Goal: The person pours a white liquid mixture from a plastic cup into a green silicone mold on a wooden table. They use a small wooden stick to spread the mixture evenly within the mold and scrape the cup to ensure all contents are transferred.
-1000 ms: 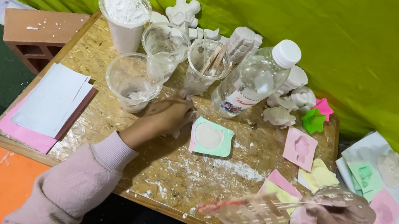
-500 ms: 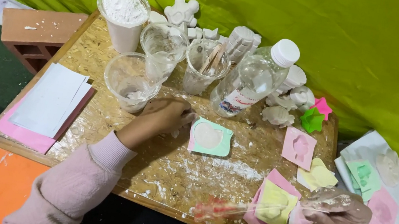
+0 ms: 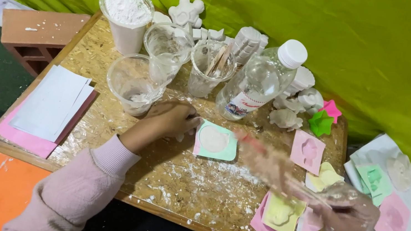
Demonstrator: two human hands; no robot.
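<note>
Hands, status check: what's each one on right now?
Left hand steadies green mould. Right hand grips blurred tool over it. Cup close beside left hand.

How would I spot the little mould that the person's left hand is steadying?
Start at the wooden board table and find the clear plastic bottle with a white cap. Just below it, beside the left hand, lies the small mint-green square mould. Unlike the pink and yellow moulds nearby, it holds a round white filling.
</note>
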